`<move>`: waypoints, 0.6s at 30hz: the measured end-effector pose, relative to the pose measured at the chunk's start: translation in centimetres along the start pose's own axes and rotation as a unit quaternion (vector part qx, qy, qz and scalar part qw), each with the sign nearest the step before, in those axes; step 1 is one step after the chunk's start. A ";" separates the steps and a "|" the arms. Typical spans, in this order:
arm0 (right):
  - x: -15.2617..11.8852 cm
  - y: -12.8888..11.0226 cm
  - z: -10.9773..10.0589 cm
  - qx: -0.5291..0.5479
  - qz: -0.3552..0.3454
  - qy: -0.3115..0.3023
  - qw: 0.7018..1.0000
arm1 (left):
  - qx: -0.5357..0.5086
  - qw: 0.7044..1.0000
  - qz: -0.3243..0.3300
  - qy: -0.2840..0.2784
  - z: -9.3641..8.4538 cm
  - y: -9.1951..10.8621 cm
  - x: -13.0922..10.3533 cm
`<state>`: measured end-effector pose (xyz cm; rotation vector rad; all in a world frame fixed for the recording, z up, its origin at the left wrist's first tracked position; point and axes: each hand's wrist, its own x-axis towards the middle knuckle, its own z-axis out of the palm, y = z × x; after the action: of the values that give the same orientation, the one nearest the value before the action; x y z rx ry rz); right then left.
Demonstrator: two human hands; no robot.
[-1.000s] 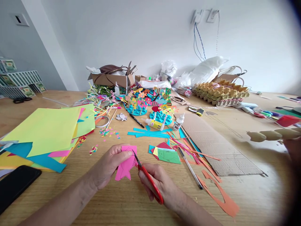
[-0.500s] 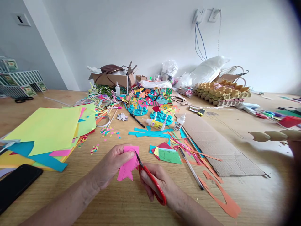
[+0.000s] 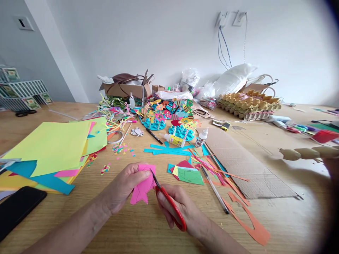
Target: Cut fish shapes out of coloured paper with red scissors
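My left hand (image 3: 127, 185) pinches the upper part of a pink paper (image 3: 141, 190) with a fish outline drawn on it, thumb on top. Red-handled scissors (image 3: 173, 208) are gripped in my right hand (image 3: 178, 203); their dark blades lie at the paper's right edge, close to my left thumb. How far the blades are parted is hard to make out. Right of the hands, a green paper (image 3: 190, 175) with a drawn outline lies on red, yellow and blue pieces. A clear pen (image 3: 215, 190) lies beside them.
Yellow sheets (image 3: 50, 144) and a black phone (image 3: 22, 208) are at the left. Glue bottles (image 3: 201, 138), blue strips (image 3: 169, 150) and decorated paper fish (image 3: 174, 114) lie ahead. Cardboard (image 3: 249, 165), an orange offcut (image 3: 256, 229) and egg trays (image 3: 249, 104) are at the right.
The pink paper has tilted slightly, its lower end shifting left. Both hands keep their hold, with the scissors at nearly the same place. The whole view has shifted very slightly.
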<state>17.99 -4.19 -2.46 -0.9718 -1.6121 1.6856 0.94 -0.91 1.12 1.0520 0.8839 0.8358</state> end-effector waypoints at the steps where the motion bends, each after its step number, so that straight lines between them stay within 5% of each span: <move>1: 0.0 0.0 0.0 -0.002 0.002 0.000 1.000 | -0.003 1.000 -0.001 -0.002 0.0 0.0 0.0; 12: 0.0 -0.1 0.0 -0.014 0.014 0.010 1.000 | 0.017 0.999 0.000 0.040 0.1 -0.1 -0.3; 18: 0.1 -0.2 0.0 -0.020 0.012 0.006 1.000 | 0.044 0.999 -0.002 0.000 0.3 0.2 -0.2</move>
<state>17.93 -4.06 -2.26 -1.0231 -1.6375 1.6663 1.08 -1.14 1.46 1.1264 0.9284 0.8001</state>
